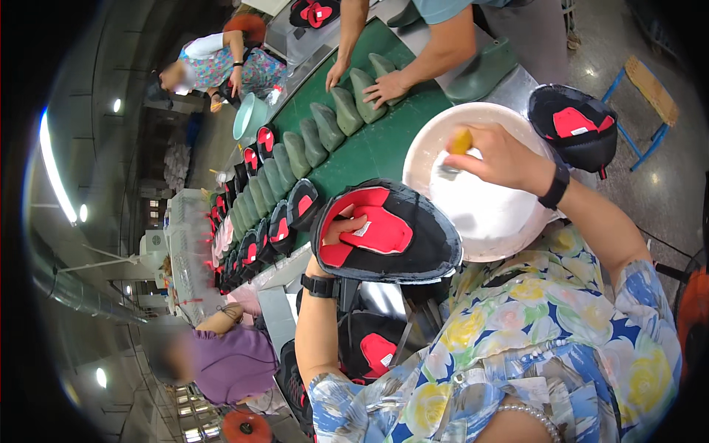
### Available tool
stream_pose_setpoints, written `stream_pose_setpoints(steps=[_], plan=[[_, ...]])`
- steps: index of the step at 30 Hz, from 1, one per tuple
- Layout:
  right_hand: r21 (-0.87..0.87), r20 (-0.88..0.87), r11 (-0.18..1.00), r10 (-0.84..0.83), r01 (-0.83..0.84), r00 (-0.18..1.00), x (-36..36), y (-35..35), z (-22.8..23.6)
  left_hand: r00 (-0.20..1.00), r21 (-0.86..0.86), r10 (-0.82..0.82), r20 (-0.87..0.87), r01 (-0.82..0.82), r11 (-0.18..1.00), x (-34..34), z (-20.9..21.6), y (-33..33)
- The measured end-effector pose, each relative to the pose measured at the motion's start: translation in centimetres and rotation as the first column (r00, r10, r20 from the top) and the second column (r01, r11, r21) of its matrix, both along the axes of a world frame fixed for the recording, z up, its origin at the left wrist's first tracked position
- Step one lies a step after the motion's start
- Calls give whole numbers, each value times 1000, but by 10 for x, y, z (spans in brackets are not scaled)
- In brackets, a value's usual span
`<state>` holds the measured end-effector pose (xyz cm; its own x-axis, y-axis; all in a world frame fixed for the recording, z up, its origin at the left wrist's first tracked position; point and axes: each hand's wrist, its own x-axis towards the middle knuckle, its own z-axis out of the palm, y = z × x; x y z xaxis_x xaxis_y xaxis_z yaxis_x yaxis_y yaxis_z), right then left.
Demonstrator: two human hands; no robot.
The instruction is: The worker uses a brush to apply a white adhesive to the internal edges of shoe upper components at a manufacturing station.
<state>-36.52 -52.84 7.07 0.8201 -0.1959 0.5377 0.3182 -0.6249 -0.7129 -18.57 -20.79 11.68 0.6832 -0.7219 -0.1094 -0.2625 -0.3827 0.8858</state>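
My left hand (pixel 346 227) is tucked inside a black shoe upper (pixel 436 240) with a red lining and holds it up, sole side turned toward the basin. A greyish film runs along the upper's lower edge. My right hand (pixel 498 155) is closed round a yellow-handled brush (pixel 461 142), its bristle end just above white liquid (pixel 480 203). That liquid fills a wide pale basin (pixel 419 140) to the right of the upper. Another black and red upper (pixel 607 144) lies beyond the basin, at the right.
Green shoe lasts (pixel 325 127) and black-red uppers (pixel 279 225) line a green conveyor belt (pixel 377 151). Across it, a co-worker's hands (pixel 384 88) touch the lasts. More uppers (pixel 365 343) sit below my left arm. A blue-legged stool (pixel 650 92) stands right; other people work at left.
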Motion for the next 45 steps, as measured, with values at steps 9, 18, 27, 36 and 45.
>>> stream_pose_setpoints(steps=[9,18,27,36,45], plan=[[25,-87,993,120,-119,989,-8,1,1,943,-156,104,-315,-159,975,-20,12,-46],[424,-190,890,-90,164,978,1,21,9,957,-518,277,86,-195,833,-45,-6,-61],[522,-239,842,-8,135,971,5,61,-4,667,-503,555,496,-300,810,0,-71,-33],[630,-391,713,-52,308,919,-13,21,-35,595,-544,337,-730,-804,240,119,-209,35],[553,-479,765,-31,329,877,-17,10,-40,182,-69,589,-787,-976,209,190,-266,44]])
